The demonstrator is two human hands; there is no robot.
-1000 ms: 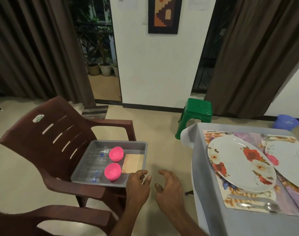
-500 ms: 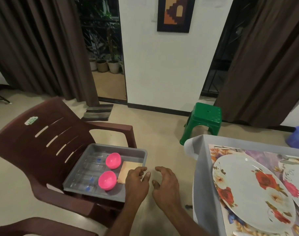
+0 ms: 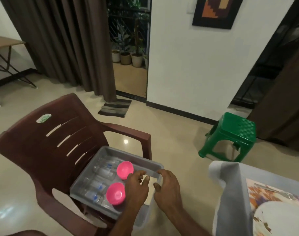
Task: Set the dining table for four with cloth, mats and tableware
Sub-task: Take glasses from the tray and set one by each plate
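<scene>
I am reaching both curled hands, left hand point(image 3: 136, 186) and right hand point(image 3: 167, 188), holding nothing, over the gray tray point(image 3: 136, 156) on the chair point(image 3: 43, 150). Pink bowls point(image 3: 115, 193) are sitting at nine o'clock. Bumping the tray could tip it off.

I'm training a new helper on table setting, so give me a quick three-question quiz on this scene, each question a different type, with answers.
1. True or false: the grey tray sits on the green stool.
2. How many pink bowls are in the tray?
3. Multiple choice: where are the two hands? A) on the plate B) over the tray's near right corner C) on the chair's backrest

Key
1. False; it sits on the brown chair's seat.
2. Two, beside clear glasses lying on their sides.
3. B; the left hand and right hand reach together there, fingers curled. What they grip cannot be made out.
</scene>
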